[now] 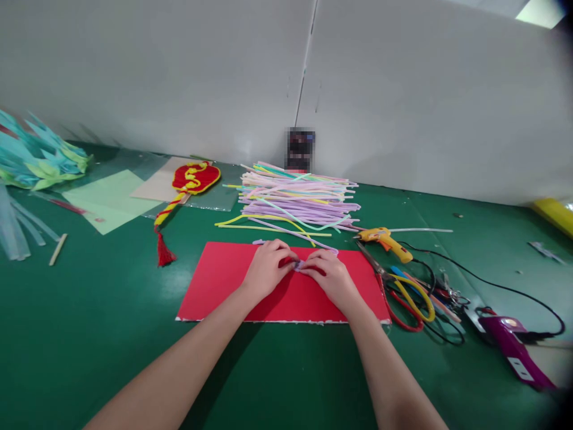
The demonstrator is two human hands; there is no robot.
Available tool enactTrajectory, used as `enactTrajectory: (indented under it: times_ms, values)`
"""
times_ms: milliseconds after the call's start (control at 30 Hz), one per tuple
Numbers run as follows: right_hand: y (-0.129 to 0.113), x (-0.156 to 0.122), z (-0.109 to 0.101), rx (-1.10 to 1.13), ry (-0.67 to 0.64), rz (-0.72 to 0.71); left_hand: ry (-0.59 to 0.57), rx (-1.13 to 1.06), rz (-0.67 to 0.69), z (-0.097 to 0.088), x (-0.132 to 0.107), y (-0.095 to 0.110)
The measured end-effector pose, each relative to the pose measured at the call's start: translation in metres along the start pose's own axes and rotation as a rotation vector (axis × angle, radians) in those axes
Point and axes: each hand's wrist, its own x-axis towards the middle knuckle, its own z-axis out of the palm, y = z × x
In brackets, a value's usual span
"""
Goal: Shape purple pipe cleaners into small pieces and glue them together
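Observation:
My left hand (271,263) and my right hand (327,272) meet over a red board (215,286) with a ragged white front edge. Between their pinched fingertips is a small bent piece of purple pipe cleaner (299,266); its ends stick out behind the left hand and past the right. Both hands are closed on it, and the fingers cover most of its shape. Just behind the board lies a thick pile of pipe cleaners (298,200) in purple, pink, yellow and mint. A yellow pipe cleaner (268,217) lies loose at its front.
Right of the board lie a yellow glue gun (387,243) with a black cord, scissors (414,298), and a purple power strip (514,349). Back left are a red fan-shaped ornament with a tassel (197,178), green paper (116,197) and blue-green paper leaves (42,158). A grey wall (179,77) stands behind.

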Motion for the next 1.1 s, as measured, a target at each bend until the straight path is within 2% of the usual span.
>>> enactTrajectory:
  times_ms: [467, 600, 700, 767, 933, 1100]
  values:
    - [-0.003, -0.003, -0.004, 0.025, 0.044, 0.046, -0.002, -0.044, -0.027, -0.002, 0.001, 0.0]
    - [-0.002, -0.004, -0.003, 0.012, 0.12, 0.135, 0.069, -0.065, -0.071, -0.004, 0.001, 0.0]
    - [-0.003, -0.004, 0.002, 0.018, 0.208, 0.205, 0.149, 0.04, -0.124, -0.004, 0.0, 0.002]
    - [-0.004, -0.003, 0.006, 0.02, 0.228, 0.235, 0.162, 0.108, -0.126, -0.004, 0.0, 0.004]
    - [-0.004, -0.002, 0.012, 0.021, 0.223, 0.252, 0.113, 0.161, -0.061, -0.002, -0.002, 0.007]
    - [-0.002, -0.002, 0.013, 0.012, 0.192, 0.257, 0.06, 0.164, -0.053, -0.001, -0.001, 0.006]
